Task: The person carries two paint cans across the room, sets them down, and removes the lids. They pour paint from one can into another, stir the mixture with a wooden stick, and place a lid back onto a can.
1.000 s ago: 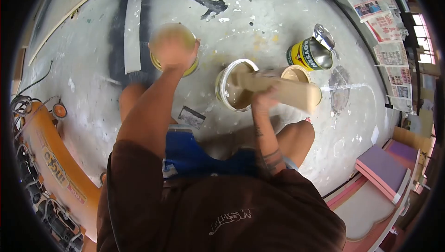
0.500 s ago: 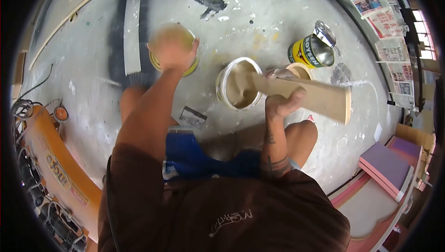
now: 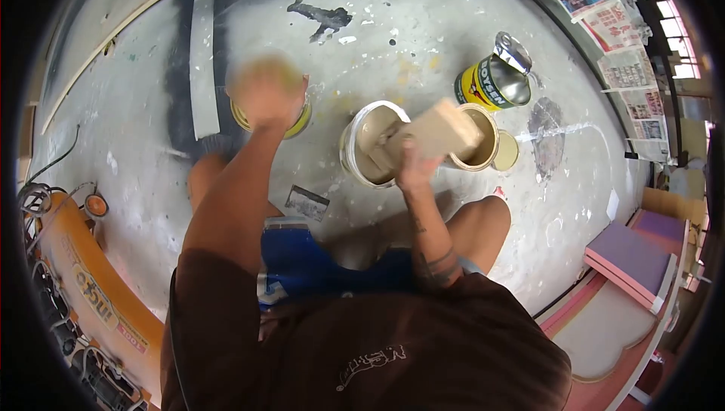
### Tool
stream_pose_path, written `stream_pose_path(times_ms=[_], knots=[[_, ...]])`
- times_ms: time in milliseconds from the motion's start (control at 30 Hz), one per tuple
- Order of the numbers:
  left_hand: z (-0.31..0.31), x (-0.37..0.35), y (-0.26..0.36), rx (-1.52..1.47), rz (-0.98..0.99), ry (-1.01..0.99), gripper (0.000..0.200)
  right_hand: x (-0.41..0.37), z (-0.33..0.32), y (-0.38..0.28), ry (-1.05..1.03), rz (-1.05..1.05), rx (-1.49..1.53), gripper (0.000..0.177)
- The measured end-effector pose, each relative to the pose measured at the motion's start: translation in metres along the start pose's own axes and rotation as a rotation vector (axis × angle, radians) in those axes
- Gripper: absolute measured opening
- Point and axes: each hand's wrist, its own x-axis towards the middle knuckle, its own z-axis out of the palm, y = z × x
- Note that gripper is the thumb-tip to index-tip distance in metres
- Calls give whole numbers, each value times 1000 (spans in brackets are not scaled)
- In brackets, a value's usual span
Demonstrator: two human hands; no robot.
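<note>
My left hand (image 3: 263, 100), partly smeared, spans the top of a yellow-rimmed can (image 3: 293, 128), thumb and outer finger spread to opposite sides of it. My right hand (image 3: 417, 168) is wrapped round a flat wooden board (image 3: 445, 139), smeared beige. The board's lower end reaches into a white-rimmed bucket (image 3: 348, 156) of thick beige paint or paste, and its pale upper end tilts up towards me. Just right of the bucket stands a smaller tub (image 3: 492, 152) with beige inside, partly covered by the board. A round lid-like disc (image 3: 507, 151) lies beside that tub.
An opened Boysen paint can (image 3: 483, 84) stands farther back, its lid raised. A flat dark-and-grey piece (image 3: 307, 203) lies near my knees. An orange tank (image 3: 98, 282) stands at left, purple and pink panels (image 3: 630, 264) at right. Newspaper sheets (image 3: 604, 26) line the right side.
My right hand has swung the board from lying out to the right to a steeper tilt over the bucket, uncovering more of the smaller tub and the disc. My left hand stays on the can.
</note>
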Motion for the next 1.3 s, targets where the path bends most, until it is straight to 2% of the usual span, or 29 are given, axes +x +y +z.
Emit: stream_pose_path(times_ms=[67, 100, 133, 200, 233, 267, 333, 400, 433, 467, 533, 567, 600, 667, 700, 733, 800, 833, 867, 933, 967, 1000, 1067, 1100, 1167, 1200, 1267, 1300], knots=[[-1, -5, -2, 11, -3, -23, 86, 11, -26, -13, -266, 150, 639, 67], [2, -8, -5, 14, -19, -36, 86, 16, -29, -20, -233, 37, 710, 69], [3, -8, -6, 14, -17, -28, 86, 9, -26, -2, -241, 46, 709, 69], [0, -4, -2, 5, 7, 1, 86, -5, -12, 43, -104, -48, 323, 68], [-1, -6, -2, -2, 7, -5, 85, -10, 4, 30, 6, -3, 220, 66], [-1, -5, -2, -8, 1, -9, 85, -14, 2, 57, -34, 41, 206, 63], [3, 0, -3, -4, 4, 13, 84, 5, -13, 14, 81, -82, -16, 61], [8, -8, -7, 6, -5, 1, 84, 22, -29, -18, -213, 46, 818, 62], [7, -9, -7, 3, -6, -4, 84, 22, -27, -22, -188, 32, 861, 64], [3, -6, -4, -4, 2, 3, 84, 14, -19, -11, -184, 28, 860, 64], [1, -6, -3, -10, 13, 7, 84, 1, 6, 5, 74, 85, 62, 66], [2, -4, -4, -9, 9, 2, 83, 6, 6, 1, 35, 118, 26, 66], [1, 1, -2, -9, 3, 11, 83, 14, 2, -10, 33, 111, 33, 66], [2, -5, -5, 22, 7, -10, 85, 17, -20, -23, -36, 145, 319, 68], [5, -10, -8, 30, -8, -29, 85, 26, -25, -23, -191, -22, 648, 65], [5, -10, -8, 27, -9, -23, 85, 22, -20, -19, -200, -12, 649, 65], [0, -5, -4, 14, 8, 7, 85, 10, -4, 3, 4, -79, 176, 58], [-1, -5, -4, 13, 10, 3, 85, 4, 13, 12, 187, -159, -187, 54], [0, -4, -4, 15, 8, -4, 85, 2, 8, 19, 194, -166, -185, 54], [-1, -1, -3, 12, 9, 2, 85, 13, 3, -33, 81, 159, 75, 52], [1, -4, -5, 10, 9, -8, 85, 19, -3, -44, 12, 136, 469, 52], [4, -9, -9, 18, -4, -24, 85, 23, -10, -35, -31, -31, 500, 55], [6, -5, -7, -19, 10, 20, 84, 14, -3, -2, 3, -23, 363, 57], [2, -4, -6, -23, 14, 31, 84, 17, 2, -8, 9, -34, 365, 57], [-2, -4, -5, -16, 4, -15, 84, 17, 17, -19, 104, 21, -58, 59], [-3, 1, -5, -14, -6, -11, 84, 23, 16, -27, 96, 17, -50, 59], [2, -5, -7, -15, 12, -5, 84, 23, -2, -43, -60, -6, 363, 62], [7, -11, -10, -9, -3, -23, 84, 20, -4, -41, -47, -31, 463, 61]])
